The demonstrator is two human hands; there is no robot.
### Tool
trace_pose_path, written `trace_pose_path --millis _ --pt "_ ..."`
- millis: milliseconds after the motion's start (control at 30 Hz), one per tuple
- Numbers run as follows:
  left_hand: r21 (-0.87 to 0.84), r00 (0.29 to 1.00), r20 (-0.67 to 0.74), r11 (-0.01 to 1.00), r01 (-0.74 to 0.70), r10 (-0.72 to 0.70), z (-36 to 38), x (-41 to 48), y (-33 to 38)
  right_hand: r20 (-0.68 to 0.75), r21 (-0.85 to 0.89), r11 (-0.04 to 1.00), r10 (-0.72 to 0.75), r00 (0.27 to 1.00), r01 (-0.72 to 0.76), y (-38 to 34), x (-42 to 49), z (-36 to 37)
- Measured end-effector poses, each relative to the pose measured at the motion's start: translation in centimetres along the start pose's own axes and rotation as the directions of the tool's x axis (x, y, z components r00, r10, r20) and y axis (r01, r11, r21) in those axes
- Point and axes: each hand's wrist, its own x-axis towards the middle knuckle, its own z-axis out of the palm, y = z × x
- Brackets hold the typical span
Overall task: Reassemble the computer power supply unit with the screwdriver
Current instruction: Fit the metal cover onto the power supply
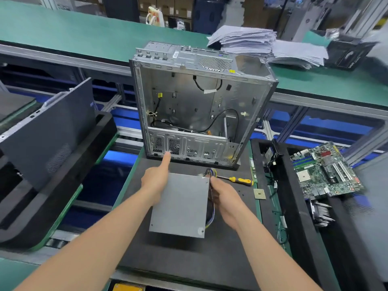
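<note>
The PSU (180, 204), a plain grey metal box, is held just above the dark mat (189, 259) on the surface, between both hands. Its left edge is gripped by the left hand (154, 182). One of that hand's fingers (167, 160) is stretched forward, and the rest are hidden under the box. At the box's right side the wires (211, 172) are clasped by the curled fingers (214, 181) of the right hand (227, 201).

Just beyond and to the right of the right fingers, the screwdriver (239, 180) is laid flat on the mat, with its yellow-and-black handle pointing right and its tip towards the wires. A small square chip (259, 193) is seen further right of those fingers, at the mat's edge.

Straight ahead of the outstretched left finger, the open case (199, 101) is stood upright on the mat. Whether the fingertip touches its vented lower panel cannot be told. Well to the right of the right fingers, a motherboard (323, 171) is propped in a black tray. Well to the left of the left fingers, a dark panel (48, 131) is leaned. Beyond the case, papers (252, 40) are stacked on a green surface.
</note>
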Motion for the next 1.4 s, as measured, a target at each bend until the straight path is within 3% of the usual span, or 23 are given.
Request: trace_pose_path --millis 100,267,367,433,467,533,600,667,767,867,933,1033,1167,1300,1400 --pt "0.101 0.999 0.031 0.995 0.012 -0.015 0.4 0.4 -0.2 -0.019 0.005 1.000 0.002 1.000 -0.002 2.2 0.3 0.1" --pt "0.318 0.983 0.011 0.931 -0.176 0.182 0.9 1.1 -1.3 -0.053 0.084 0.996 0.028 0.998 -0.023 3.0 0.7 0.1" --pt "0.522 0.948 0.003 0.809 -0.272 0.317 1.2 1.4 -2.4 -0.066 0.106 0.994 0.049 0.997 -0.042 2.9 0.9 0.0" --pt "0.588 0.868 -0.005 0.704 -0.399 0.496 1.2 1.1 -2.6 -0.123 0.063 0.997 0.047 0.991 -0.039 2.8 0.8 0.5" --pt "0.610 0.786 0.030 0.612 -0.503 0.617 1.1 0.8 -2.6 -0.172 0.030 0.999 0.032 0.984 -0.028 2.8 0.7 0.9" --pt "0.603 0.581 0.272 0.335 -0.724 0.767 0.8 0.2 -2.8 -0.282 -0.075 0.997 -0.027 0.959 0.006 3.3 0.6 1.7" --pt "0.521 0.458 0.592 0.119 -0.845 0.663 0.7 -0.8 -2.9 -0.388 -0.238 0.971 -0.117 0.914 0.023 3.7 0.5 1.7" --pt "0.507 0.455 0.772 0.002 -0.862 0.444 0.9 -1.5 -2.9 -0.410 -0.331 0.943 -0.164 0.897 0.022 3.5 0.1 1.2" --pt "0.542 0.511 0.836 -0.149 -0.827 0.200 1.4 -1.8 -2.6 -0.300 -0.187 0.982 -0.045 0.953 -0.012 2.9 -0.3 0.4" --pt "0.564 0.543 0.825 -0.301 -0.769 0.157 1.8 -2.0 -2.8 -0.213 -0.196 0.979 0.009 0.977 -0.052 2.5 -0.3 -0.4" --pt "0.573 0.524 0.820 -0.298 -0.763 0.232 1.8 -2.1 -3.5 -0.146 -0.184 0.982 0.012 0.989 -0.039 2.2 -0.4 -0.9" --pt "0.553 0.438 0.818 -0.297 -0.779 0.373 1.1 -1.9 -4.8 -0.089 -0.067 0.997 0.043 0.995 -0.049 2.6 -0.6 -1.6" --pt "0.541 0.352 0.810 -0.363 -0.759 0.470 0.2 -1.9 -5.7 0.007 -0.128 0.984 0.124 0.992 -0.122 2.8 -1.5 -2.2" --pt "0.584 0.403 0.770 -0.290 -0.758 0.495 0.1 -2.4 -5.7 0.299 -0.236 0.934 0.333 0.894 -0.269 1.8 -2.3 -3.6" --pt "0.614 0.450 0.734 -0.215 -0.760 0.508 0.0 -2.8 -5.8 0.372 -0.226 0.955 0.266 0.889 -0.191 1.8 -2.1 -4.2"
